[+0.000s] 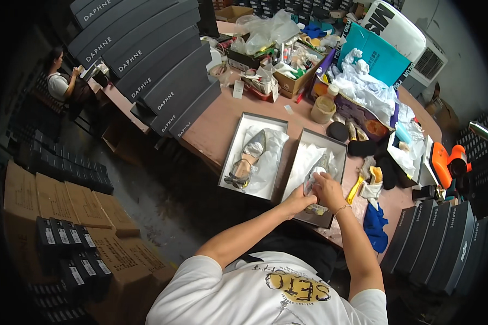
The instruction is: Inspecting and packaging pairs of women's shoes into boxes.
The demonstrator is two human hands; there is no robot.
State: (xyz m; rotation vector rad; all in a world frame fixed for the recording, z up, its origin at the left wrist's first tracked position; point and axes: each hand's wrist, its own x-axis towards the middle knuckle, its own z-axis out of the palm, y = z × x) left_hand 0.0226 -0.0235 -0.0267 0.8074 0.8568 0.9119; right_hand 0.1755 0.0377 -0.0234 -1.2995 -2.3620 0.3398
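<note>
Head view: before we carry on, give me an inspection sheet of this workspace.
Surface: brownish-pink tabletop, crowded at its far and right sides.
Work things: left open box holds a shoe and white paper; right open box lies under the hands.
Clutter: blue cloth, orange tool, jar, white heap.
Hands: left and right, fingers bent at a pale item; exact grip unclear.
Cables: nothing seen on the tabletop.
Surroundings: stacked dark boxes, brown cartons, seated person at upper left.
</note>
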